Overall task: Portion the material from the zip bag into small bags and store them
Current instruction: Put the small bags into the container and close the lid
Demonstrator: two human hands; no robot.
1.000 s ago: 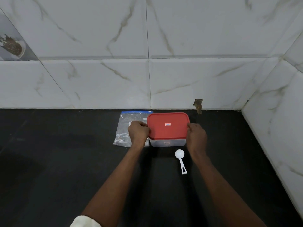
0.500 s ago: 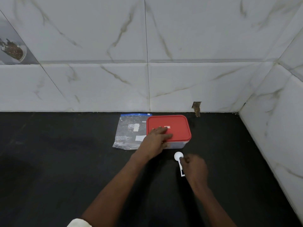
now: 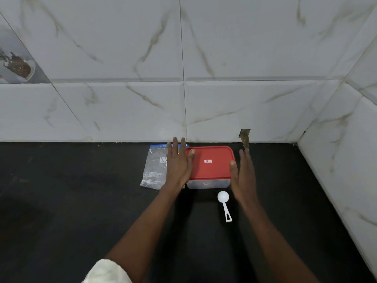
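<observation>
A clear box with a red lid (image 3: 210, 163) stands on the black counter near the back wall. Left of it lies a clear zip bag (image 3: 155, 168) with white print, partly hidden by my left hand (image 3: 178, 162). That hand is flat with its fingers spread, its thumb resting on the lid's left edge. My right hand (image 3: 243, 176) is open beside the box's right side, its thumb touching the lid's right edge. A white measuring scoop (image 3: 224, 203) lies on the counter in front of the box, between my forearms. Neither hand holds anything.
The black counter (image 3: 81, 201) runs to a white marble-tiled back wall (image 3: 183, 78) and a side wall (image 3: 346, 160) on the right, forming a corner. A small broken notch (image 3: 244, 136) marks the wall base behind the box.
My right hand has left the scoop and risen to the box's right side. My left hand slid from the lid's top to its left edge and flattened.
</observation>
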